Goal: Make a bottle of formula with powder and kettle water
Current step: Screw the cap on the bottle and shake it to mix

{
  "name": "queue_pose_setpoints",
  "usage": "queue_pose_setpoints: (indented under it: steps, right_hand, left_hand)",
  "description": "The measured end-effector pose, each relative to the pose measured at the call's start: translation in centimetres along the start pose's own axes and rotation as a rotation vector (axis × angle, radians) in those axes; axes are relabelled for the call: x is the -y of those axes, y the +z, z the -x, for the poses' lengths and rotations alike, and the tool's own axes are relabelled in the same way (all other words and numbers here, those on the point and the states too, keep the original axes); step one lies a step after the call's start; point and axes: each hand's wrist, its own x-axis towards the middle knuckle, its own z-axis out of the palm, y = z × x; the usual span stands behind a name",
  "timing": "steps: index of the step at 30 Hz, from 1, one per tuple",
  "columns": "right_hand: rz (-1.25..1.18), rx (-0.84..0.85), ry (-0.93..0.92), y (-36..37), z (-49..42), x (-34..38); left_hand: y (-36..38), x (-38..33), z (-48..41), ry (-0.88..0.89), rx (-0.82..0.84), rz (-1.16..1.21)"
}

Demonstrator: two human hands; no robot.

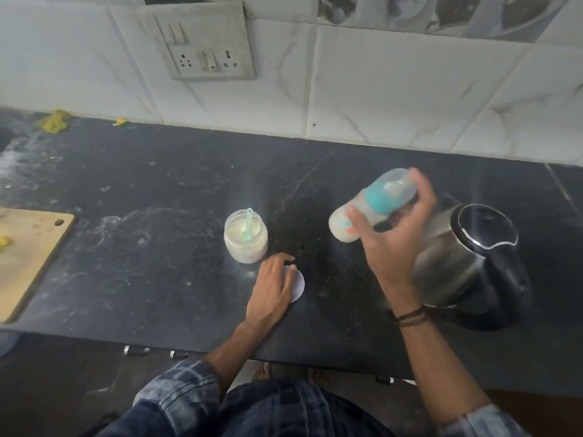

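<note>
Holding the bottle [372,206] up in the air, the right hand [394,234] is wrapping its fingers and thumb round the middle of it. The bottle is hanging to the right of the jar [246,236], above the counter [157,190]. It is tipping over, with its capped top pointing away from the jar and its bottom pointing toward it. It is looking blurry and milky, so I think the hand is shaking it to mix the powder and water.

The left hand [271,285] is resting on a round white lid [298,283] just in front of the jar, a little to its right. Its fingers are lying loose on top, not gripping. The jar is standing open with a scoop [249,223] poking out of the powder. The kettle [467,257] is sitting farther right of the jar, just past the right hand.

To do this well, the right hand should be squeezing firmly, because a smooth bottle can slip. The top should be on tight, or milk will be spraying out. The shaking should be happening away from the open jar, so no drops are landing in the powder. The hand is very near the kettle, which may be hot, so small shakes are safer. Checking for lumps at the bottom is a good idea.
</note>
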Motion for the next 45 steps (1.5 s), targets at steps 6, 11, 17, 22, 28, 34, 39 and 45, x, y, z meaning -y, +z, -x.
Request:
queue_pose_setpoints:
  steps: [6, 11, 17, 22, 28, 34, 39, 45]
  right_hand:
    - [-0.151, -0.115, 0.102, 1.0, -0.1, -0.3]
    - [-0.172, -0.221, 0.028, 0.5, -0.1, 0.8]
    - [0.241, 0.148, 0.15, 0.4, 0.9, -4.1]
    - [0.413, 0.239, 0.105, 0.0, 2.7, -6.7]
    - [0.574, 0.425, 0.094, 0.3, 4.4, -9.7]
    - [0.606, 0.439, 0.069, 0.5, 5.2, -10.9]
    - [0.532, 0.46, 0.147, 0.5, 5.2, -10.9]
    - [0.508, 0.481, 0.174, 1.1, 2.4, -9.0]
  left_hand:
    - [0.1, 0.0, -0.1, 0.018, 0.001, -0.04]
    - [0.1, 0.0, -0.3, 0.034, -0.023, -0.063]
    - [0.2, -0.1, -0.3, 0.034, -0.025, -0.068]
    - [0.3, -0.2, -0.4, 0.023, -0.045, -0.086]
    - [0.4, -0.3, -0.4, 0.032, -0.053, -0.111]
    - [0.6, -0.1, -0.6, 0.036, -0.047, -0.139]
    - [0.6, -0.1, -0.6, 0.049, -0.052, -0.15]
    - [0.5, -0.3, -0.6, 0.05, -0.05, -0.167]
